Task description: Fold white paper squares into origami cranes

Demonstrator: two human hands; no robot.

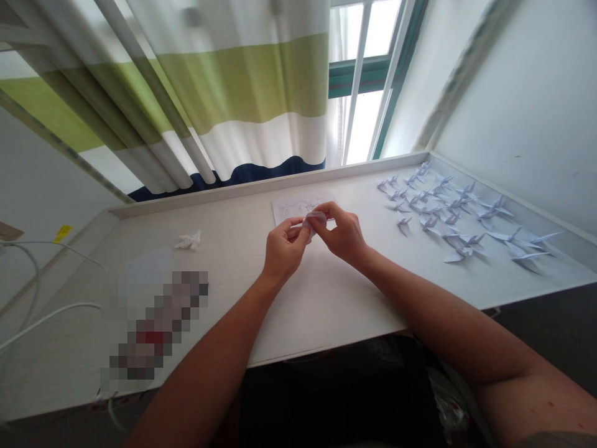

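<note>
A small piece of pale paper is pinched between both hands just above the table: it is gripped from one side by the fingertips of the left hand and from the other by the thumb and fingers of the right hand. Most of the paper is covered by the fingers, so its shape cannot be made out. Right behind the hands a printed sheet is seen lying flat, its lines too small to be read and its near edge hidden by the knuckles. Well off to the right, rows of folded paper birds are spread across the tabletop. To the left a crumpled white scrap is seen, and nearer, a pixelated patch by which whatever lies there is masked. White cables are cut off at the left edge. A striped curtain is hung beyond the table, with part of a window left uncovered.
</note>
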